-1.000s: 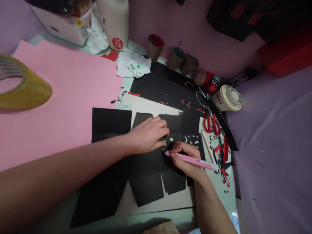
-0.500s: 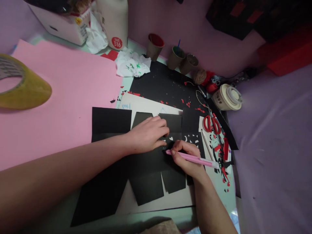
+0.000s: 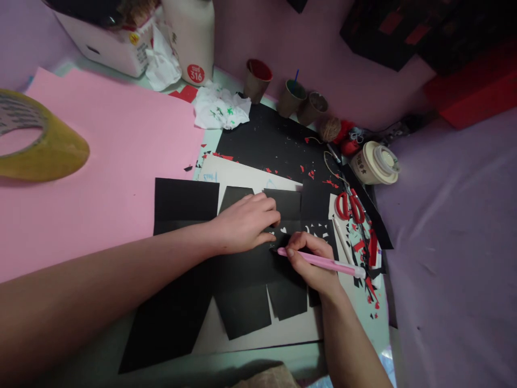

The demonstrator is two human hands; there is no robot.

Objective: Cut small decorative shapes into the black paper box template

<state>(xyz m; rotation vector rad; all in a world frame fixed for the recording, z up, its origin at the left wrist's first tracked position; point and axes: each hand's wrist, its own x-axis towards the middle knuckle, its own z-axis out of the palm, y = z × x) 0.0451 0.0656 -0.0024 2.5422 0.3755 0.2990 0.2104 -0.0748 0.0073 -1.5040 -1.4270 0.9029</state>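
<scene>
A black paper cut-out (image 3: 242, 280) with flaps lies flat on a white board (image 3: 242, 175). My left hand (image 3: 246, 223) rests on it with curled fingers, pressing it down. My right hand (image 3: 313, 264) grips a pink craft knife (image 3: 323, 263) like a pen. Its tip touches the black paper just below a row of small cut-out shapes (image 3: 313, 231), among them a heart and a crescent.
A pink sheet (image 3: 100, 161) and a roll of tape (image 3: 40, 140) lie on the left. Red scissors (image 3: 349, 205), paper scraps, a lidded cup (image 3: 375, 161), twine (image 3: 330, 128), several cardboard cups (image 3: 291, 97) and crumpled tissue (image 3: 220, 108) crowd the back and right.
The pink knife has shifted slightly right and flattened in my right hand. My left hand has stayed in place on the paper.
</scene>
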